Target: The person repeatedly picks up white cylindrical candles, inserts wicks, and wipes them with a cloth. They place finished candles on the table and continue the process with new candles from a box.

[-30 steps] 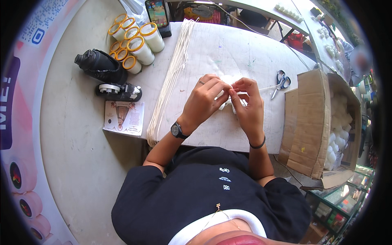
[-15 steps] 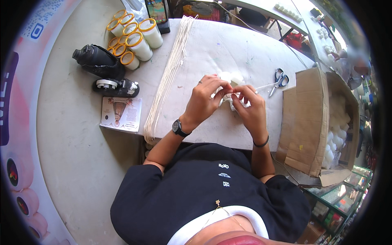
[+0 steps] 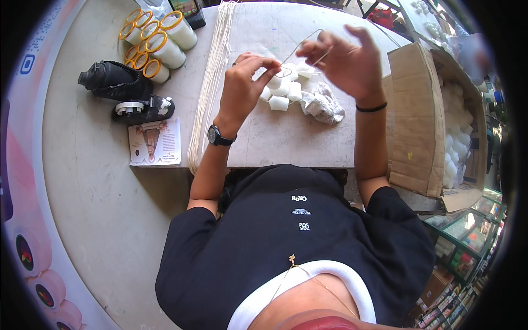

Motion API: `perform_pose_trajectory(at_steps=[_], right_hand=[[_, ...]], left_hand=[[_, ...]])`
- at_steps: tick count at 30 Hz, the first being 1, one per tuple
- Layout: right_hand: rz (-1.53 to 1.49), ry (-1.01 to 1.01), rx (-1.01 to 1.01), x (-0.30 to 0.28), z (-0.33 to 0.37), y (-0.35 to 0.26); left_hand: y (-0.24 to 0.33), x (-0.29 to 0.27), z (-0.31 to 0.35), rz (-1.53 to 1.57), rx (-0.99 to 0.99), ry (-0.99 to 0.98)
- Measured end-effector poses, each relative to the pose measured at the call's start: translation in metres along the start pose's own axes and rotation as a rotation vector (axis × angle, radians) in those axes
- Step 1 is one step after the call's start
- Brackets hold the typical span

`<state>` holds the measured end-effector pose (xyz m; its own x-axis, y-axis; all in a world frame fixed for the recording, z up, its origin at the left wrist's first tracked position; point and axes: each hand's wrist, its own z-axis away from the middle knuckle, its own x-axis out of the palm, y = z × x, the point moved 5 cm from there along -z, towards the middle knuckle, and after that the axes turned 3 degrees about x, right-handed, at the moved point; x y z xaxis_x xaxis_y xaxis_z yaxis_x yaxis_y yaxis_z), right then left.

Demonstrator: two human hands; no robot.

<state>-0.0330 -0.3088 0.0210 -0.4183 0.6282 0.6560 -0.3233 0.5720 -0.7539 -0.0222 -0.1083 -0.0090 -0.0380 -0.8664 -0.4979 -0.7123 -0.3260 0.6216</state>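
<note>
My left hand (image 3: 246,85) pinches a thin white cord (image 3: 300,45) between thumb and fingertips above the table. From that pinch the cord arcs up and loops over towards my right hand (image 3: 352,69). Smeared by motion, my right hand is raised with its thumb stretched away from its fingers; the cord passes by the fingers. Below the hands sits a cluster of small white candle-like cylinders (image 3: 279,103), some hidden by the left hand. Beside them lies a crumpled grey-white cloth (image 3: 324,104).
A bundle of long white cords (image 3: 212,77) crosses the table on the left. Beyond it stand gold-rimmed white jars (image 3: 181,34), a black bottle (image 3: 113,80), a black stand-like object (image 3: 148,110), a printed card (image 3: 155,142) and a phone (image 3: 187,6). A cardboard box (image 3: 418,121) of white pieces stands right.
My hands, together at the cord before, have parted; the right swung up and right and its fingers spread. The candle-like pieces and cloth are uncovered. The view shifted, and the scissors no longer show.
</note>
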Motion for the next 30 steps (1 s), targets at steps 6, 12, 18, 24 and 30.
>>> perform_pose_trajectory(at_steps=[6,12,18,24,30], right_hand=[[-0.277,-0.213,-0.19,0.021,-0.001,-0.094],[0.399,0.434,-0.772,-0.032,-0.006,-0.134],[1.642,0.136,-0.402,-0.032,-0.043,-0.001],[1.304,0.179,-0.046,-0.056,-0.059,0.038],[1.519,0.127,-0.473,-0.038,-0.063,0.003]], left_hand=[[-0.045,0.006,0.006,0.297,-0.33,-0.09],[-0.06,0.011,0.005,0.407,-0.38,-0.064],[-0.062,0.016,-0.002,0.444,-0.373,-0.1],[-0.066,0.015,-0.002,0.515,-0.379,-0.175],[-0.069,0.027,0.009,0.747,-0.497,-0.246]])
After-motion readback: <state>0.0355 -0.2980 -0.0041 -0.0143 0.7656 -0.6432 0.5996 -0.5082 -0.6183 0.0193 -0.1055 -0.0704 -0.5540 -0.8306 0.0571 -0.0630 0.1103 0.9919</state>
